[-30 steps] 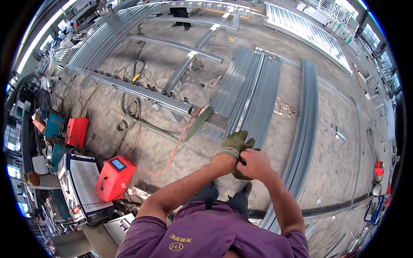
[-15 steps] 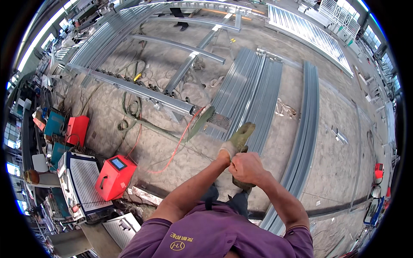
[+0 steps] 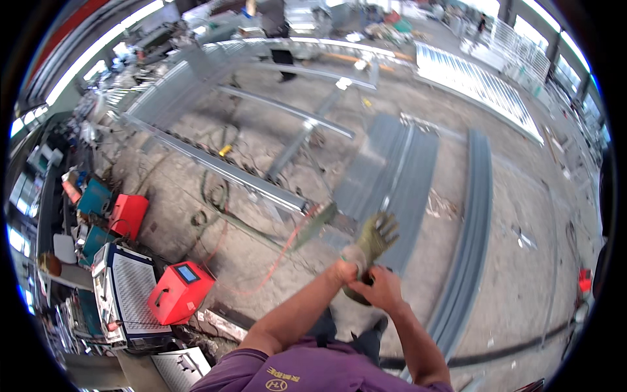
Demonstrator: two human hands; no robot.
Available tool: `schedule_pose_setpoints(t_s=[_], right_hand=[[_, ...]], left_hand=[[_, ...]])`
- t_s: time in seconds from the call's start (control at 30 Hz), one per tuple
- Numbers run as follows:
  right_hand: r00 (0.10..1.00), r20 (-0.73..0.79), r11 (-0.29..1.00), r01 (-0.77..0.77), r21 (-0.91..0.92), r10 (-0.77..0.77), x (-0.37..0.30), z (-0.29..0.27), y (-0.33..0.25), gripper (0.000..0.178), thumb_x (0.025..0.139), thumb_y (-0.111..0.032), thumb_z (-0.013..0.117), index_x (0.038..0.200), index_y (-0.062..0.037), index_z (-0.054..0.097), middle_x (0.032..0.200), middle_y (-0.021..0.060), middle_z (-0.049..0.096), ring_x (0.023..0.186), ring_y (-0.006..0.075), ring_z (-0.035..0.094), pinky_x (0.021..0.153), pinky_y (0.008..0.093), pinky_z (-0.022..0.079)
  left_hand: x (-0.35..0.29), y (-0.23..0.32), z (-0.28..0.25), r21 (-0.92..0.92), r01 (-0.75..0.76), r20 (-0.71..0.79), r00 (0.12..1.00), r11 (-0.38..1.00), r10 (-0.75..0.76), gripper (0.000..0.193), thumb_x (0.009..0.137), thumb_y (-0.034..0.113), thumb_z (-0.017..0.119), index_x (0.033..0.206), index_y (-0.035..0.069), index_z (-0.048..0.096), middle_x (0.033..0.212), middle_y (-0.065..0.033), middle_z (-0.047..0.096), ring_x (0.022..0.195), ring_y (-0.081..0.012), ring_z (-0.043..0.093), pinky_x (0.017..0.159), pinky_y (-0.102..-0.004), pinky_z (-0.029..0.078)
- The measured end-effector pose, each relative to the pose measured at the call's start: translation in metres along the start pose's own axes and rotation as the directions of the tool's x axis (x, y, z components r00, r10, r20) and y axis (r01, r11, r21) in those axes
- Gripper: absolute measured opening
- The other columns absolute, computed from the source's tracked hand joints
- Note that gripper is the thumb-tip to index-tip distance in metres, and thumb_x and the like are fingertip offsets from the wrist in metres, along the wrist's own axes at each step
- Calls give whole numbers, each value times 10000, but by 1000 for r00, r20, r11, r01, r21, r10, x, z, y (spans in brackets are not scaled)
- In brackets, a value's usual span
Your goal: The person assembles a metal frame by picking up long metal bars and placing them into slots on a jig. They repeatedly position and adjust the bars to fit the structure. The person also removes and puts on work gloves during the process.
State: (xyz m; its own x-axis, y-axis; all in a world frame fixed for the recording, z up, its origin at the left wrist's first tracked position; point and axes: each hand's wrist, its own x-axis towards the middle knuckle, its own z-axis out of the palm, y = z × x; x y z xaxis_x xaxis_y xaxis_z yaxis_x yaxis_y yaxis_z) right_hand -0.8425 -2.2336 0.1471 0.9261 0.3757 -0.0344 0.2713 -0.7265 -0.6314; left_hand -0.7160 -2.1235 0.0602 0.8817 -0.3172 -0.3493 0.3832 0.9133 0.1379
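My left hand (image 3: 377, 238) wears an olive-green work glove with a pale cuff (image 3: 354, 255). Its gloved fingers are spread apart over the grey metal profiles (image 3: 408, 189) lying on the floor. My bare right hand (image 3: 384, 289) is at the left wrist, its fingers closed on a second, darker green glove (image 3: 356, 298) that shows below the left wrist. Part of that glove is hidden by the right hand and the left forearm.
A metal frame (image 3: 215, 164) with crossbars stands ahead left. Long profiles (image 3: 475, 209) lie to the right. A red machine with a screen (image 3: 183, 294) stands at left, near a perforated cabinet (image 3: 130, 281). A red hose (image 3: 277, 260) crosses the floor.
The left hand's gloved fingers have gone from together to spread, and the hand has turned. The right hand stays by the left wrist with the second glove. The view has tilted up.
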Motion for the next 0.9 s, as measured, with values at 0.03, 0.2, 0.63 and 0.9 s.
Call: schedule_pose_setpoints(t_s=[0.03, 0.2, 0.63, 0.9], right_hand=[[1000, -11, 998, -6, 59, 7, -2, -1, 3, 502, 733, -522, 839, 801, -40, 717, 839, 149, 706, 820, 357, 693, 712, 450, 537], [994, -113, 991, 7, 135, 8, -6, 11, 15, 387, 894, -400, 700, 795, -26, 702, 845, 199, 707, 777, 424, 677, 692, 497, 527], [963, -51, 951, 251, -180, -264, 39, -1, -17, 303, 894, -249, 630, 705, -13, 655, 720, 235, 664, 684, 467, 653, 630, 562, 508], [950, -143, 961, 272, -53, -277, 31, 7, -23, 346, 812, -362, 784, 782, -31, 688, 801, 192, 698, 794, 405, 677, 706, 499, 522]], left_hand=[[3, -4, 5, 32, 24, -61, 998, 999, -22, 500, 980, 407, 662, 1431, 235, 529, 1504, -22, 545, 1395, -293, 494, 1122, -532, 421], [-11, -14, 25, 132, 30, -165, 986, 991, -8, 557, 1023, 414, 608, 1524, 221, 457, 1571, -25, 484, 1433, -283, 457, 1150, -521, 396], [-8, 42, 20, -401, 326, 407, 900, 856, -152, 442, 1075, 297, 441, 1472, 107, 482, 1534, -102, 509, 1428, -214, 464, 1203, -356, 344], [26, 72, -35, 938, -144, 35, 945, 316, 326, 374, 1006, 395, 540, 1255, 132, 635, 1313, -76, 661, 1221, -207, 594, 988, -362, 487]])
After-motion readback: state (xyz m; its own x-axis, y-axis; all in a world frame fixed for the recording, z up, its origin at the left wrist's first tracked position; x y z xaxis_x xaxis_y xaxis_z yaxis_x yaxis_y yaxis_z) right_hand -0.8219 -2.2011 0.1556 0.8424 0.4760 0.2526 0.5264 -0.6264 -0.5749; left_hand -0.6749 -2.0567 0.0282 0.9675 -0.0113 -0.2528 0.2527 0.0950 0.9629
